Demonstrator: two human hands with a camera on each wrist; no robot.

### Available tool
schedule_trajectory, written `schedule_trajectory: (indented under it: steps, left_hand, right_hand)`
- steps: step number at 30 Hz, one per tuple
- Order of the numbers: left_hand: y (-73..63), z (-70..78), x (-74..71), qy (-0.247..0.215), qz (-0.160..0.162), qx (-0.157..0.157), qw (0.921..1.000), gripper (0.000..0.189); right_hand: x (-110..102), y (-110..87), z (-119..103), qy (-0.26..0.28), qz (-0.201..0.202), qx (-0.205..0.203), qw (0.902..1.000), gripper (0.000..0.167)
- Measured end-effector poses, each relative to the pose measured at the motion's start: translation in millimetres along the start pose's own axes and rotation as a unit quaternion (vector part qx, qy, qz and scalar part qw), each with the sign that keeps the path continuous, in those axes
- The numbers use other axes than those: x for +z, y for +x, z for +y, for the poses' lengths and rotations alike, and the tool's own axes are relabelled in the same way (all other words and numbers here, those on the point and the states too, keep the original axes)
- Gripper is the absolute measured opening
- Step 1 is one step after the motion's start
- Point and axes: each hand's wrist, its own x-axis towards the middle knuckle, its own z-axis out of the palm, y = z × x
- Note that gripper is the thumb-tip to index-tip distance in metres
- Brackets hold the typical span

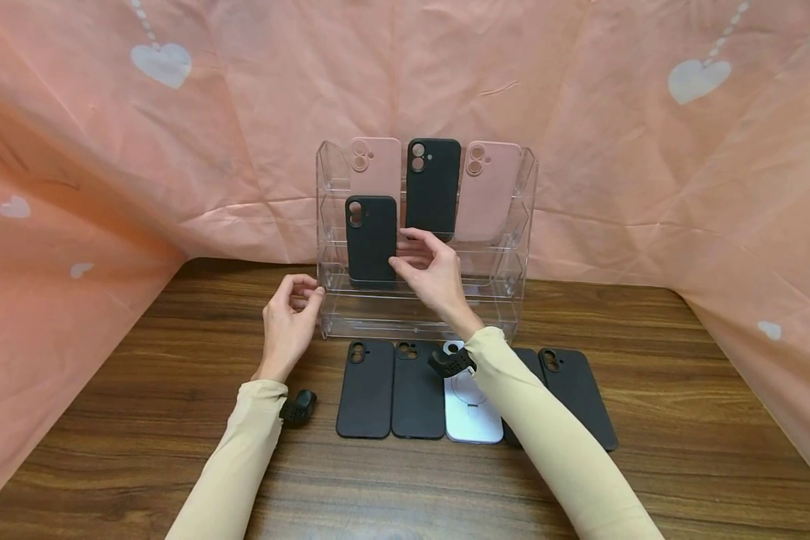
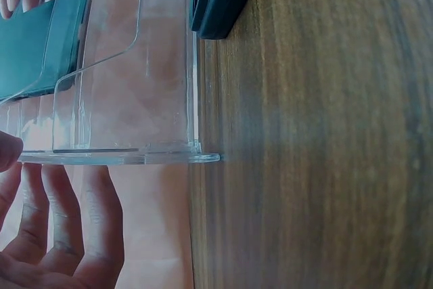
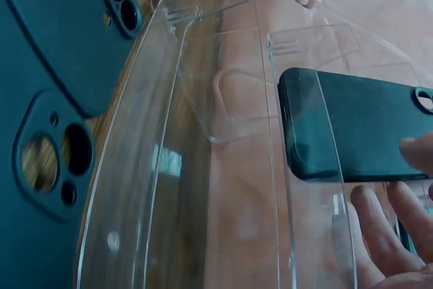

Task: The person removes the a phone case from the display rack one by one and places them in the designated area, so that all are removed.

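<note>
In the head view, a clear acrylic display stand (image 1: 421,328) with stepped tiers rises at the back of the table. My right hand (image 1: 437,281) pinches the right edge of a black phone case (image 1: 371,244), thumb in front. The case stands upright, its lower end behind the lip of a middle tier. In the right wrist view that lower end shows through the clear plastic. My left hand (image 1: 286,322) holds the stand's left side panel (image 2: 122,158), thumb on one face and fingers on the other. Behind, the top tier bears a pink case (image 1: 376,161), a black case (image 1: 433,184) and another pink case (image 1: 489,191).
Before the stand, a row of phone cases lies flat: black cases (image 1: 366,390) (image 1: 418,394) at left, a white case (image 1: 474,420) with a ring, and black cases (image 1: 580,397) at right. My right forearm covers part of the row. Pink cloth (image 1: 580,90) surrounds the wooden table (image 1: 702,390).
</note>
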Motion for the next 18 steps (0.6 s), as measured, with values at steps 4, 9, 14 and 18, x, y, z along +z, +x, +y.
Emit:
schedule_trajectory:
  steps: [4, 9, 14, 18]
  left_hand:
    - [0.0, -1.0, 0.5, -0.001, -0.001, 0.000, 1.0000, 0.014]
    - [0.2, -0.8, 0.7, -0.001, 0.000, 0.001, 1.0000, 0.014]
    - [0.4, 0.6, 0.6, 0.004, 0.002, 0.005, 1.0000, 0.015]
    - [-0.2, 0.6, 0.2, 0.005, 0.000, 0.001, 1.0000, 0.015]
  right_hand:
    - [7.9, 1.8, -0.4, -0.007, 0.026, -0.002, 0.9996, 0.045]
    - [15.5, 3.8, -1.7, -0.012, 0.058, 0.000, 0.9982, 0.042]
    - [16.1, 3.6, -0.6, -0.004, 0.067, -0.005, 0.9978, 0.041]
    - [13.6, 3.3, 0.0, 0.009, 0.066, -0.007, 0.9977, 0.041]
